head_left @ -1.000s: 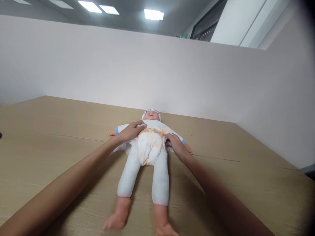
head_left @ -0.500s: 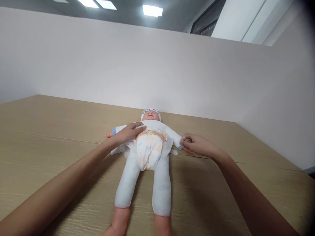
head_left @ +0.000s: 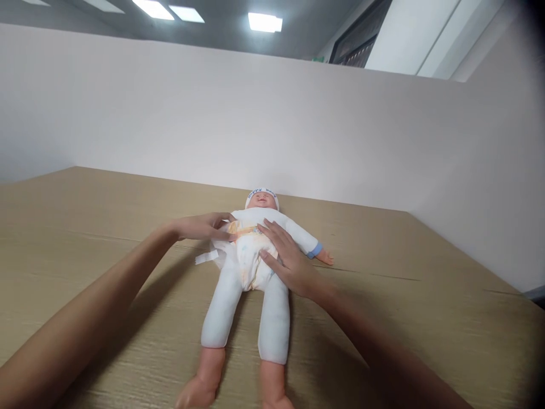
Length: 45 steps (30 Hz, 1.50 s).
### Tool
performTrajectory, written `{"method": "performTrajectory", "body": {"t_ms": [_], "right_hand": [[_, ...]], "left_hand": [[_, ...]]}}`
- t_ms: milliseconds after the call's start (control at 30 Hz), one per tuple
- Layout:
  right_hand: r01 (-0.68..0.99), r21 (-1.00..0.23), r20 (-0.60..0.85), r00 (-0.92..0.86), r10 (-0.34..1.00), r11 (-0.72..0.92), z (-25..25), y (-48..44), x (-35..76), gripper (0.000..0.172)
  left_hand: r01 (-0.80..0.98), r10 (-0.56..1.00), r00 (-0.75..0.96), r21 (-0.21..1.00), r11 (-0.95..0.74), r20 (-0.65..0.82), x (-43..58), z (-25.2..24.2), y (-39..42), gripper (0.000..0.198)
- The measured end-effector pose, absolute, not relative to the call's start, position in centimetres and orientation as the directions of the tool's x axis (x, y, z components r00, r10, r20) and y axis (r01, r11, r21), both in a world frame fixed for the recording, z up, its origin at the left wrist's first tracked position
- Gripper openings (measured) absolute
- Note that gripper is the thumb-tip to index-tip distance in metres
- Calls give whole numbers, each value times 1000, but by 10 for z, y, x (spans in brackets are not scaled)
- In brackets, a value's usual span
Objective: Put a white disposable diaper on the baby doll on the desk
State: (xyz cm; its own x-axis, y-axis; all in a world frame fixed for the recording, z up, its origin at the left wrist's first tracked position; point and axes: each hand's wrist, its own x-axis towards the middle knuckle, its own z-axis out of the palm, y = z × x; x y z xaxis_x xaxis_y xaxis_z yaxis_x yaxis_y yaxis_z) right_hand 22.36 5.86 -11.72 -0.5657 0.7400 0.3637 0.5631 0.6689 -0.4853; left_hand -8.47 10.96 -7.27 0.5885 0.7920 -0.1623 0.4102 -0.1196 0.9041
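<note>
A baby doll (head_left: pixel 276 329) in white clothing and a lettered white cap lies on its back, feet toward me. A printed white diaper (head_left: pixel 251 255) with an orange waistband is between its legs and over its belly. At the diaper's left edge is my left hand (head_left: pixel 204 226), thumb and fingers apart, touching the waistband's side. My right hand (head_left: pixel 287 258) lies over the diaper's right half with its fingers spread. A white side tab (head_left: pixel 206 257) sticks out flat at the left. The right tab and the doll's arm on the left are hidden.
The doll rests on a wide wooden table (head_left: pixel 128 199). Behind the table rises a pale wall or partition (head_left: pixel 213 113), and ceiling lights (head_left: pixel 264 23) show above it.
My right hand has left the doll's cuff and moved left onto the diaper. My left hand has shifted left from the belly to the diaper's side.
</note>
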Motion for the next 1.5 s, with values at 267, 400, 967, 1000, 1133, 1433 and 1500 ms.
{"method": "performTrajectory", "body": {"t_ms": [267, 400, 967, 1000, 1133, 1433, 1500], "right_hand": [[555, -510, 405, -519, 753, 657, -111, 51, 224, 56], [546, -565, 553, -307, 775, 619, -122, 38, 245, 43], [737, -652, 296, 35, 955, 175, -174, 56, 293, 23], [732, -666, 255, 47, 966, 140, -174, 59, 294, 24], [708, -705, 115, 54, 992, 43, -173, 74, 297, 25], [590, -793, 128, -77, 989, 149, -172, 62, 295, 36], [516, -833, 133, -164, 978, 200, -168, 49, 296, 37]], "left_hand": [[625, 926, 259, 683, -378, 276, -72, -76, 101, 43], [463, 692, 573, 524, -715, 438, -31, -64, 73, 38], [604, 692, 647, 338, -722, 320, 42, -83, 92, 29], [610, 695, 652, 335, -718, 303, 40, -85, 91, 30], [652, 721, 636, 309, -693, 275, 34, -90, 87, 34], [667, 729, 623, 295, -684, 283, 33, -95, 73, 37], [669, 734, 618, 302, -679, 281, 30, -92, 59, 36]]}}
